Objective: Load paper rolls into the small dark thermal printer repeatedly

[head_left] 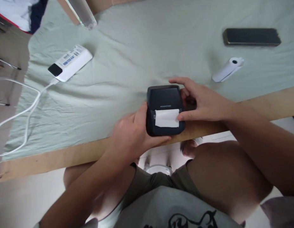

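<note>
Holding left hand: clasps black square plastic printer.
Right hand: thumb and forefinger wide, thumb touching white paper strip.
Printer: lid closed, strip out, not yet taken away.

Probably a room in a home, judging by the creased pale green cloth over a wood-edged table, the white-and-navy fabric and the seated person's shorts

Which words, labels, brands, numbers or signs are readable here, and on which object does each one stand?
No text reads with certainty.
Black device: pale lettering and a small mark, too small and blurred.
White device: blue and dark print, too blurred.
Grey shirt: black script lettering, partly cut off; unreadable.
</note>
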{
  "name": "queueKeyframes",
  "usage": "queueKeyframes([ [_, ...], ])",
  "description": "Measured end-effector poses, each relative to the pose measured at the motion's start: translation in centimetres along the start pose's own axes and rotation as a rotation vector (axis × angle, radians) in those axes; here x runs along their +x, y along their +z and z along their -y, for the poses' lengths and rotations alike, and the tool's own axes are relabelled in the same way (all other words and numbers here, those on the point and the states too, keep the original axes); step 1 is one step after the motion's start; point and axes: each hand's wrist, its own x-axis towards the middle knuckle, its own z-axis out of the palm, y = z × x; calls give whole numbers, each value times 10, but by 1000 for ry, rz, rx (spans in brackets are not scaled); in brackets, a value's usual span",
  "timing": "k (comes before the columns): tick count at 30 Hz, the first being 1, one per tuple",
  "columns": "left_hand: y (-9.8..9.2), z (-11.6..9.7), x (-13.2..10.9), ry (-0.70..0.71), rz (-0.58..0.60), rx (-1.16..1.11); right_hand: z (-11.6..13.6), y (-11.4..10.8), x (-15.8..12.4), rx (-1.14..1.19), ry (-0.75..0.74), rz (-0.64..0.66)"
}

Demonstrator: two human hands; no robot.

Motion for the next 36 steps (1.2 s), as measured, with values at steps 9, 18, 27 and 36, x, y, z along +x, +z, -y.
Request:
queueKeyframes([
  [9,5,-6,2,-17,40,31,-1,1,-1,43,-11,-6],
  [18,-14,28,-4,42,-449,-977,-9,14,-16,171,-94,-138],
  [27,-16,34,7,12,-238,-1407,-12,9,-15,364,-77,-221],
  [36,-26,36,13,-50,-322,-1212,-10,10,-15,365,-55,-226],
])
